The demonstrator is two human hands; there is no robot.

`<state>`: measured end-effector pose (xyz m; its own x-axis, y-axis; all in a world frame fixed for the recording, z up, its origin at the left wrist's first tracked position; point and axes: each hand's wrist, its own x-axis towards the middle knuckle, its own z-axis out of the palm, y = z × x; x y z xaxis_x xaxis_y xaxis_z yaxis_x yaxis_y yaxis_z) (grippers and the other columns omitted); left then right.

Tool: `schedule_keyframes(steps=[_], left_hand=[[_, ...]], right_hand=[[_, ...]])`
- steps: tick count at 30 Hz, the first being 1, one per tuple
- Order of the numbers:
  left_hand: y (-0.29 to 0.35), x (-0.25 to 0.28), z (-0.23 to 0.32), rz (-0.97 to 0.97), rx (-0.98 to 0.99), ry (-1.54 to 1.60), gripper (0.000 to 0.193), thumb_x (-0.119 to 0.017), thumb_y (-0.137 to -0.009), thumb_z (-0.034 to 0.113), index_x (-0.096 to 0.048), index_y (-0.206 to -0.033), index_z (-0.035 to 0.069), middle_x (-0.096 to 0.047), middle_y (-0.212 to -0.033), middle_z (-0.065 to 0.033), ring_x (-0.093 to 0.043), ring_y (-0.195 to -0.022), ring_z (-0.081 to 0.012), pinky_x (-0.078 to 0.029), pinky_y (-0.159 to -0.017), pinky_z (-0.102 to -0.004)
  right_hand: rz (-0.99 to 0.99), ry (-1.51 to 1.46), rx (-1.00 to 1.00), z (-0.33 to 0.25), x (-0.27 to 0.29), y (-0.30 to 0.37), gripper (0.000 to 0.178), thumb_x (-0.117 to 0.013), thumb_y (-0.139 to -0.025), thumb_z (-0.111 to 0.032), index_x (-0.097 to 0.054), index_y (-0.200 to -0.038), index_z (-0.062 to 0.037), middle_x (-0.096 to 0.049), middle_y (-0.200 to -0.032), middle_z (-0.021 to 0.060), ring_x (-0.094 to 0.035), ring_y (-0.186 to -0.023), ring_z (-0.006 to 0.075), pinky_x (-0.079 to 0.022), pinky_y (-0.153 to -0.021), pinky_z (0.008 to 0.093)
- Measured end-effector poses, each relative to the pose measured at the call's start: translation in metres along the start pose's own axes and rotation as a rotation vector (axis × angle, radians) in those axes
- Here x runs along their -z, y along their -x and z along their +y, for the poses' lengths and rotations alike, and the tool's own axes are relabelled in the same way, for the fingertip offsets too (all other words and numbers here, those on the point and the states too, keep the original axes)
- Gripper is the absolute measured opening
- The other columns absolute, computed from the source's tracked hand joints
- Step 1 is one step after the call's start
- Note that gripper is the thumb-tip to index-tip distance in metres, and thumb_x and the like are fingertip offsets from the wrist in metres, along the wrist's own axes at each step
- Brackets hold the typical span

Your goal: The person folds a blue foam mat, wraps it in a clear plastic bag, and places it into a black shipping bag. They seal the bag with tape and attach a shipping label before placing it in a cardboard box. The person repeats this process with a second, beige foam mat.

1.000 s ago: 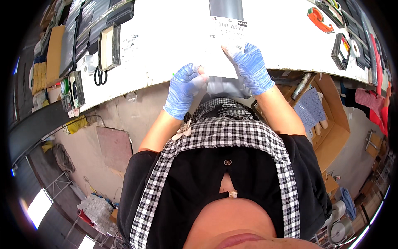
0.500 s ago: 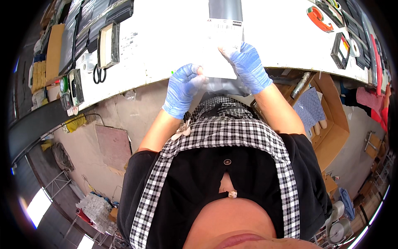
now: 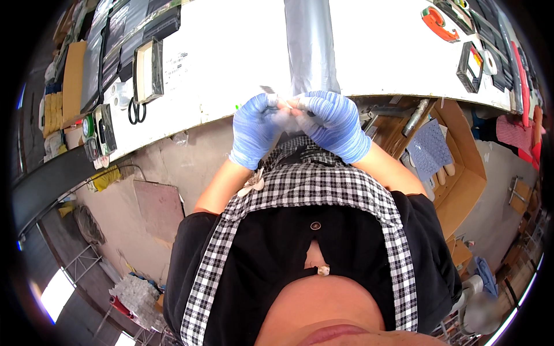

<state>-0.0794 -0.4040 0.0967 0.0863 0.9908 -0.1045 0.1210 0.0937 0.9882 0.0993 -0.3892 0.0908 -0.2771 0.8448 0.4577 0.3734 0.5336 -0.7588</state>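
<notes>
My hands wear blue knit gloves with bare fingertips and meet just over the near edge of the white table. My left hand (image 3: 258, 128) is closed, its thumb and forefinger pinched together. Against it presses my right hand (image 3: 337, 124), also closed in a pinch, palm down. A small pale strip (image 3: 266, 89) sticks out above the left fingers; the rest of what the fingertips hold is hidden. Beyond them a long grey plastic bag (image 3: 311, 46) lies on the table, its near end running behind my hands.
At the left of the white table (image 3: 231, 52) are an open-topped box (image 3: 149, 70), black scissors (image 3: 137, 109) and stacked grey bags. An orange tape dispenser (image 3: 440, 24), a small black box (image 3: 470, 67) and white tape roll (image 3: 489, 62) sit right. Below stands a cardboard carton (image 3: 461, 167).
The white printed label sheet that lay over the bag is no longer seen spread out. My right hand has moved down and left to meet the left one. More of the grey bag shows.
</notes>
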Motion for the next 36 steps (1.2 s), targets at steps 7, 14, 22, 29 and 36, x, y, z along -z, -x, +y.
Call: schedule_keyframes(steps=[7, 14, 22, 29, 36], left_hand=[[-0.008, -0.003, -0.014, 0.12, -0.463, -0.458, 0.018, -0.074, -0.076, -0.003, -0.065, -0.085, 0.009, -0.06, -0.075, 0.002, -0.05, -0.06, -0.0055, -0.046, -0.059, -0.0212], [-0.017, 0.097, -0.042, 0.173, 0.074, -0.626, 0.008, -0.07, -0.076, 0.004, -0.065, -0.081, 0.006, -0.063, -0.073, -0.0029, -0.057, -0.065, -0.0105, -0.047, -0.059, -0.0261], [0.031, 0.25, -0.092, 0.027, 0.773, -1.391, 0.035, -0.065, -0.084, 0.021, -0.068, -0.116, 0.008, -0.068, -0.115, -0.0192, -0.066, -0.106, -0.0333, -0.052, -0.092, -0.0405], [-0.07, 0.091, -0.053, 0.036, 0.082, -0.72, 0.039, -0.07, -0.084, 0.011, -0.063, -0.122, 0.005, -0.064, -0.109, -0.0149, -0.065, -0.096, -0.0269, -0.055, -0.085, -0.036], [-0.191, -0.047, -0.015, -0.048, -0.712, -0.836, 0.071, -0.076, -0.081, 0.019, -0.042, -0.14, -0.001, -0.046, -0.14, -0.0238, -0.046, -0.129, -0.0403, -0.041, -0.107, -0.0445]], right_hand=[[-0.05, -0.15, -0.313, 0.015, -0.006, 0.001, 0.012, -0.069, -0.087, -0.016, -0.071, -0.096, -0.0076, -0.068, -0.077, 0.0109, -0.067, -0.067, 0.0223, -0.055, -0.062, 0.0337], [0.149, -0.228, -0.435, 0.112, 0.066, -0.046, 0.015, -0.055, -0.097, -0.007, -0.06, -0.11, -0.0015, -0.069, -0.093, 0.009, -0.067, -0.08, 0.0142, -0.056, -0.072, 0.0279], [0.156, 0.117, 0.195, 0.179, 0.08, -0.1, 0.012, -0.056, -0.091, -0.002, -0.057, -0.102, -0.005, -0.069, -0.112, 0.0121, -0.068, -0.094, 0.0257, -0.055, -0.085, 0.0333], [0.14, 0.102, 0.116, 0.211, 0.064, -0.077, 0.013, -0.055, -0.091, -0.002, -0.056, -0.104, -0.0044, -0.067, -0.115, 0.0139, -0.068, -0.094, 0.0266, -0.055, -0.085, 0.0331], [0.008, 0.111, 0.084, 0.232, 0.072, -0.066, 0.012, -0.054, -0.094, -0.002, -0.055, -0.105, -0.0051, -0.066, -0.118, 0.0168, -0.067, -0.103, 0.0293, -0.054, -0.09, 0.0351]])
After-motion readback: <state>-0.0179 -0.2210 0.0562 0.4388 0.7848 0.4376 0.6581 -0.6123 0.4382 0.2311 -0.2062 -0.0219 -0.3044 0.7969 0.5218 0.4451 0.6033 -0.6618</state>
